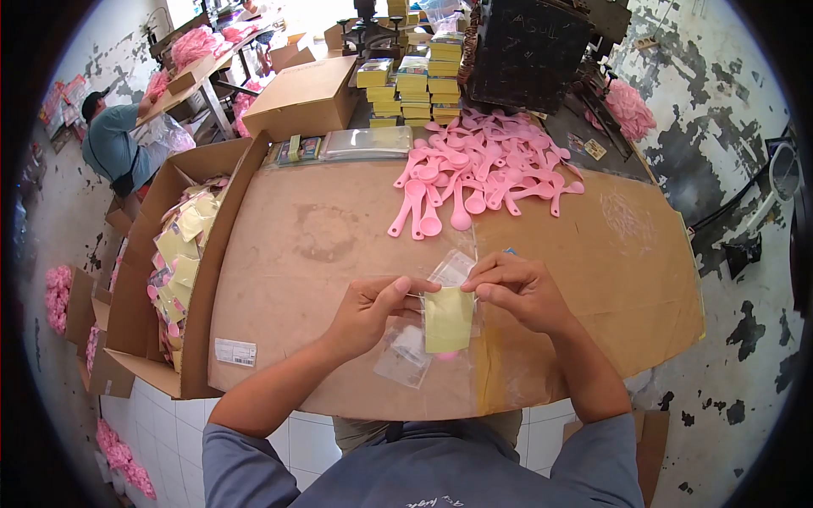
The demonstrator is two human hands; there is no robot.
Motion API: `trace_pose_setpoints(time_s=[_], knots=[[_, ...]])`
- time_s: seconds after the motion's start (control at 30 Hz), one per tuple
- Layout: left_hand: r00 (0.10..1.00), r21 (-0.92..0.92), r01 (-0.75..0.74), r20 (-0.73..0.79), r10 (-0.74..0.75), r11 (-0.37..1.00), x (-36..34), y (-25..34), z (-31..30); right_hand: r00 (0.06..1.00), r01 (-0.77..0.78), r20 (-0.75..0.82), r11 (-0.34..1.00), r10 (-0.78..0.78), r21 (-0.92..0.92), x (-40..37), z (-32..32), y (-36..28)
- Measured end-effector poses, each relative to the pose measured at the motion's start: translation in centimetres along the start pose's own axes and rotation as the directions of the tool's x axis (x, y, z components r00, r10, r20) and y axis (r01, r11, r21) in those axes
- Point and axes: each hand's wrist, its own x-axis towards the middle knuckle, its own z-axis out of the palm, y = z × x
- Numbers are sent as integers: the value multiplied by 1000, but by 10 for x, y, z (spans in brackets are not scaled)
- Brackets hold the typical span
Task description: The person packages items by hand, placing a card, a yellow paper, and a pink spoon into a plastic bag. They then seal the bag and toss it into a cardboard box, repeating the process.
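Observation:
Both hands hold a clear plastic bag with a yellow card (449, 320) in it, above the cardboard-covered table. My left hand (378, 311) pinches the bag's upper left edge. At the upper right edge, my right hand (518, 292) has its thumb and fingertips pressed together on the bag. A bit of a pink item (447, 356) shows below the card. Clear plastic bags (402, 360) lie on the table beneath and left of the card, and another (453, 267) lies just behind my fingers. Beyond the hands is a heap of pink spoons (487, 161).
An open carton (222, 296) of packed yellow-card bags stands at the left. Stacks of yellow-edged cards (413, 89), a pile of clear bags (367, 142) and a closed box (301, 97) are at the back. Another person (118, 148) works at the far left.

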Motion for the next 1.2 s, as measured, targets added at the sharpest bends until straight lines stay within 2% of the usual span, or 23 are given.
trace_pose_setpoints(time_s=[0.1,0.3,0.4,0.5,0.6,0.7,0.8,0.9,1.0,1.07,1.1,1.13,1.17,1.2], knots=[[997,205,29,-74,-14,978,1,2,8,999,-36,-6,999,36,-26,1,4,-5],[998,223,49,-60,-37,973,4,-5,6,999,-23,26,997,25,-69,3,0,9],[997,208,13,-82,4,978,3,-4,10,993,-89,-60,988,97,123,2,9,17],[995,231,-6,-94,28,973,2,-4,10,998,-63,0,998,63,16,4,15,-2],[994,341,10,-107,28,940,0,-4,4,980,-174,104,984,169,43,4,16,-1],[992,229,-44,-108,70,973,0,2,13,981,-175,94,983,169,58,4,12,9],[970,208,-179,-129,209,962,3,-2,19,984,-157,95,987,153,35,3,10,8],[993,406,-63,-62,96,912,1,2,17,988,-143,71,987,138,72,2,12,11],[991,284,134,-45,-126,950,2,8,6,991,-131,-12,974,136,187,4,11,5],[985,292,12,-166,38,956,2,15,-6,987,-102,-120,992,110,71,5,0,4],[968,302,-48,-223,119,952,2,20,-15,981,-91,-173,996,92,12,5,-8,4],[871,271,-221,-376,315,937,2,24,-25,973,-88,-223,985,54,-145,5,-19,2],[712,269,-388,-520,472,882,2,33,-34,964,-92,-265,950,10,-298,4,-31,0],[592,236,-516,-597,542,824,-1,50,-44,953,-100,-300,891,-42,-443,3,-42,-1]])
